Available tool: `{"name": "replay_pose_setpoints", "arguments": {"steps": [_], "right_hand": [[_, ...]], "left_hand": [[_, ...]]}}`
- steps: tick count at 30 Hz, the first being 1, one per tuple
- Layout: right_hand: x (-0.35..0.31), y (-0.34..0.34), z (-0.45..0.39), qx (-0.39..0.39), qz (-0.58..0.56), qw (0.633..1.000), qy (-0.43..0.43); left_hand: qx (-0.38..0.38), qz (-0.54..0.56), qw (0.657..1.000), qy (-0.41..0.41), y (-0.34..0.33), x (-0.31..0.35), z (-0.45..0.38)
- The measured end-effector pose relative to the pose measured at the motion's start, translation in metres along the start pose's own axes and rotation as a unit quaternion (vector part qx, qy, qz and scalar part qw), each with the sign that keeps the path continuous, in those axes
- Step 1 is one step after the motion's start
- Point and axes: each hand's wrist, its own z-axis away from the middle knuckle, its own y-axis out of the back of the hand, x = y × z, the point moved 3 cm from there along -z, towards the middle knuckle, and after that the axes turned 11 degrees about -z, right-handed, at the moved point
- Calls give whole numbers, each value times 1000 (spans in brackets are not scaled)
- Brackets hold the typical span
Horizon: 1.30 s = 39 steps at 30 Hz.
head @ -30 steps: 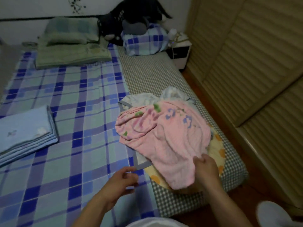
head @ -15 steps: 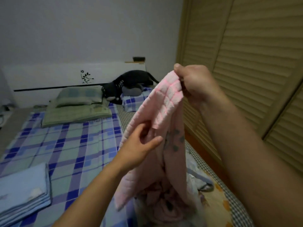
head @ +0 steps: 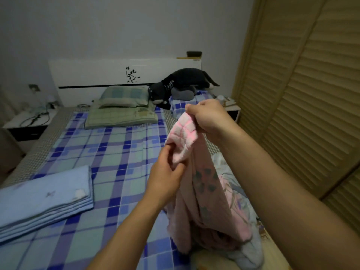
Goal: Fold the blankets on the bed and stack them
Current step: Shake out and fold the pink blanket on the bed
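Head view, done: one blue blanket (head: pixel 43 201) lies folded flat on the left side of the bed (head: pixel 120 152), apart from everything else.
Head view, in hand: the pink blanket (head: pixel 200 188) hangs unfolded over the bed's right edge.
Right hand (head: pixel 209 115): fingers curled tight round the pink blanket's top corner, held high.
Left hand (head: pixel 167 176): pinches the same edge lower down, apparently feeling along for the next corner.
Head view, waiting: a rumpled pale blanket (head: pixel 245 240) lies bunched under the pink one.
Progress: early, by my judgement; one folded, one being opened out, nothing stacked yet.
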Motion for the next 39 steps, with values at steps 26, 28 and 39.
{"name": "replay_pose_setpoints", "arguments": {"steps": [26,28,39], "right_hand": [[214,95,83,198,399,895,15],[194,115,61,231,387,893,12],[51,65,70,-149,-9,981,-125]], "left_hand": [[73,-143,987,-23,100,-7,12],[138,-100,985,18,114,-11,8],[-65,-54,946,312,162,-114,-76]]}}
